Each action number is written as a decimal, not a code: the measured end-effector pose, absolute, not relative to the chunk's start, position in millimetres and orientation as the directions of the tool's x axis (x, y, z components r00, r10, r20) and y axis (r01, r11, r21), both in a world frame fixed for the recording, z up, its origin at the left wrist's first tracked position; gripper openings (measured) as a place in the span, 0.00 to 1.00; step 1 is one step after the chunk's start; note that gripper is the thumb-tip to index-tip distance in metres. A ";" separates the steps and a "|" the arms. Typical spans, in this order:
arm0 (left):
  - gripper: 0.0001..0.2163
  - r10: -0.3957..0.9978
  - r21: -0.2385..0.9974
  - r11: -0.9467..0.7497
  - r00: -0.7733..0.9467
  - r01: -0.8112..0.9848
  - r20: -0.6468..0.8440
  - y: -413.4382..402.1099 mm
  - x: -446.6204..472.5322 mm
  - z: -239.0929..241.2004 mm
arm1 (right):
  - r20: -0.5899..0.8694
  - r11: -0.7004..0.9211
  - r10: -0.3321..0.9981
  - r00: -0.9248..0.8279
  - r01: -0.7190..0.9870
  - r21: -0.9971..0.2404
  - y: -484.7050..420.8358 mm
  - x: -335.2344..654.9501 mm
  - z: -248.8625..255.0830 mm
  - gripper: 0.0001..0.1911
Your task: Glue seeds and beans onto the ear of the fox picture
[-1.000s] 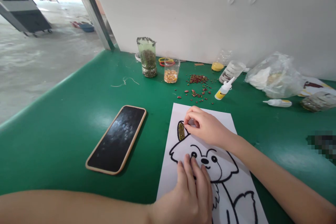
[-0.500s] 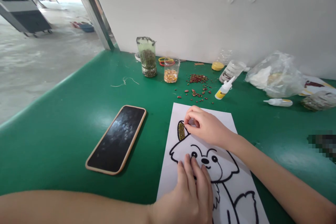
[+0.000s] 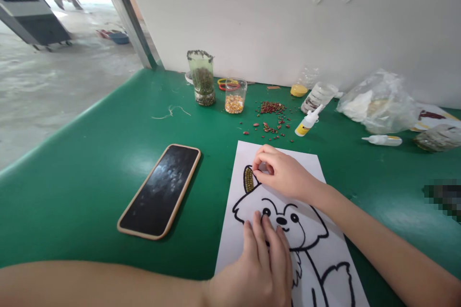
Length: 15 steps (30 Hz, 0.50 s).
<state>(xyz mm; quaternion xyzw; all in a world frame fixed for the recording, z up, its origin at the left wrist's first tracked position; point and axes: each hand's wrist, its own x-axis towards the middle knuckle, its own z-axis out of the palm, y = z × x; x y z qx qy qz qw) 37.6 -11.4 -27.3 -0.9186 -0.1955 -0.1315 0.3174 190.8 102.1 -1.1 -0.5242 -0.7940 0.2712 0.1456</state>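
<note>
A white sheet of paper with a fox drawn in thick black outline lies on the green table. Small greenish seeds fill part of the fox's left-hand ear. My right hand is at that ear, thumb and forefinger pinched together against the paper; anything between the fingertips is too small to make out. Spread flat over the lower face of the drawing, my left hand rests on the sheet. Beyond the paper's top edge are loose reddish-brown seeds and a white glue bottle with a yellow label.
A phone lies left of the paper. Farther back stand a green cup of dark seeds and a clear cup of corn kernels. To the right are a plastic bag, a second small bottle and a clear jar.
Both hands and the paper stay in practically the same place. In the far background, a person's legs have come into view at the upper left.
</note>
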 end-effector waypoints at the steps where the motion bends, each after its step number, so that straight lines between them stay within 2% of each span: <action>1: 0.19 0.273 -0.533 -0.722 0.890 0.441 0.365 -11.1 37.6 -26.8 | -0.052 0.305 0.911 -0.409 0.752 -0.584 102.2 191.0 -1.4 0.02; 15: 0.18 0.272 -0.532 -0.724 0.890 0.440 0.365 -9.3 37.8 -24.6 | -0.045 0.309 0.911 -0.409 0.751 -0.583 102.3 192.3 -2.8 0.02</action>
